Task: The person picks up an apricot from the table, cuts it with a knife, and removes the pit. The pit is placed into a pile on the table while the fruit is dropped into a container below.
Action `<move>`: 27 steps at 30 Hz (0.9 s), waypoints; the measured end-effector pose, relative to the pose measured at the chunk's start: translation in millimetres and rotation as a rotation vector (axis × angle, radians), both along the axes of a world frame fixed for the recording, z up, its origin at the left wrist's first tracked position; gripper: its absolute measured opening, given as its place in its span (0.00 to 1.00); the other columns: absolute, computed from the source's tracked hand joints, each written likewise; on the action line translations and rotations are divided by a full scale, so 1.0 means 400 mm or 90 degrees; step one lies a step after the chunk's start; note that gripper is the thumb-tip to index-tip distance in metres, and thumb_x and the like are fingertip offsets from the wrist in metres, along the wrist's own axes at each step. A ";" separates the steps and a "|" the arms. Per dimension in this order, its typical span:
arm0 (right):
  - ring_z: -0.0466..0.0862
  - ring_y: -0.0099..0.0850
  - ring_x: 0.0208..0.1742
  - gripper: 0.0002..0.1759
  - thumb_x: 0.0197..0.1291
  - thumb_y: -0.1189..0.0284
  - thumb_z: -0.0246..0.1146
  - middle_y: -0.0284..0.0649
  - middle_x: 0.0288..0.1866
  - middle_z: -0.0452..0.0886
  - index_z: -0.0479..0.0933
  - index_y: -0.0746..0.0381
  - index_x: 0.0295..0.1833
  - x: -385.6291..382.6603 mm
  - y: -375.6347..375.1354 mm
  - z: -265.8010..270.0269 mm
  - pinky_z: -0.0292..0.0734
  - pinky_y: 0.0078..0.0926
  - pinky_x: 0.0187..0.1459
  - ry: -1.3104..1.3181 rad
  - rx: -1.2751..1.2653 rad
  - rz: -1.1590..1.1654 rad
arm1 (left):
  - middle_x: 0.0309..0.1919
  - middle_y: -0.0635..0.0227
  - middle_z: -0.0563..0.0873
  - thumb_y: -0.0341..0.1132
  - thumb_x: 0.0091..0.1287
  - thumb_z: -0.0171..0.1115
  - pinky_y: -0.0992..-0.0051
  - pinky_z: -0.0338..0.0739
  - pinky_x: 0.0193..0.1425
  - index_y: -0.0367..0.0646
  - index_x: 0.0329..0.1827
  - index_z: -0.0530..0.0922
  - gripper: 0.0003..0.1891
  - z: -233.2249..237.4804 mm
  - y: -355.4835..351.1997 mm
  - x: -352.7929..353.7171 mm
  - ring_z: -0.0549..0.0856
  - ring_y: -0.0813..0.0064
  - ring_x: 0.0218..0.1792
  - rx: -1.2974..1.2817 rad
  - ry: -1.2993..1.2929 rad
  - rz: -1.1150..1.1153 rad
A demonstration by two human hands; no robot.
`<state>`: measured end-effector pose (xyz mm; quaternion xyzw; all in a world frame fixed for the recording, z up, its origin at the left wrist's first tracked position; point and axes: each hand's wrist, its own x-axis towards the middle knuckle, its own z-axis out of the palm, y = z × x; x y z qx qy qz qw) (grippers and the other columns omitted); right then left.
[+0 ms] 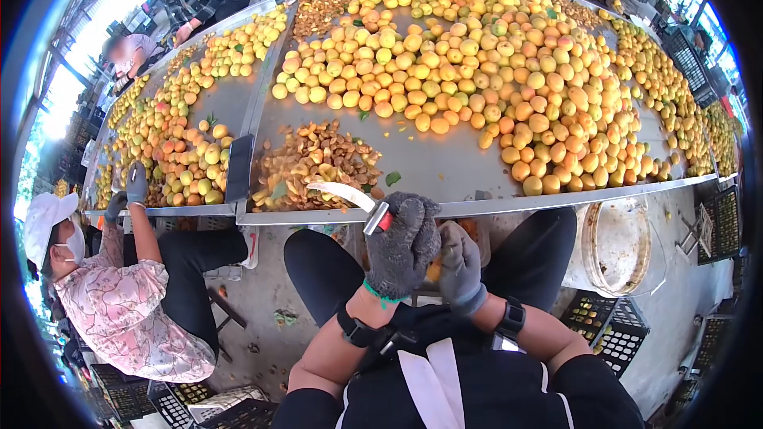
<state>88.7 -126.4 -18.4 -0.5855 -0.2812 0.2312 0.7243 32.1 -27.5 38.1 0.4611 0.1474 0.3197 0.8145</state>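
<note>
My left hand, in a dark grey knit glove, is closed around the red handle of a curved knife. The blade points left over the table's near edge. Right beside it, my right hand in a lighter grey glove has its fingers curled; what they hold, if anything, is hidden. A bit of orange-yellow shows below and between the hands. Just beyond the blade lies a heap of brown apricot pits and scraps. Whole apricots cover much of the metal table.
A co-worker sits at my left, gloved hands at the table edge. More people sit along the far side. A dark flat object lies by the table divider. A white bucket and black crates stand at my right.
</note>
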 end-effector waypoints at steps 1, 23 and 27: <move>0.73 0.20 0.40 0.21 0.73 0.59 0.46 0.34 0.38 0.77 0.73 0.67 0.42 0.002 0.002 0.000 0.69 0.19 0.43 -0.003 0.002 0.001 | 0.27 0.73 0.76 0.35 0.69 0.58 0.83 0.68 0.23 0.39 0.39 0.75 0.07 -0.001 0.002 0.002 0.74 0.85 0.23 -0.105 -0.036 -0.035; 0.78 0.20 0.49 0.26 0.72 0.49 0.43 0.32 0.53 0.76 0.68 0.54 0.63 0.044 -0.015 -0.045 0.79 0.24 0.46 0.482 -0.197 0.339 | 0.15 0.75 0.69 0.41 0.71 0.55 0.81 0.58 0.13 0.45 0.40 0.76 0.09 -0.100 0.079 0.013 0.63 0.83 0.09 -0.357 -0.098 -0.059; 0.77 0.22 0.51 0.26 0.75 0.54 0.40 0.34 0.57 0.75 0.66 0.61 0.65 0.023 0.008 -0.050 0.75 0.21 0.51 0.212 -0.119 0.300 | 0.15 0.74 0.70 0.40 0.69 0.58 0.81 0.57 0.12 0.45 0.39 0.75 0.09 -0.095 0.073 0.003 0.62 0.82 0.08 -0.275 -0.080 -0.062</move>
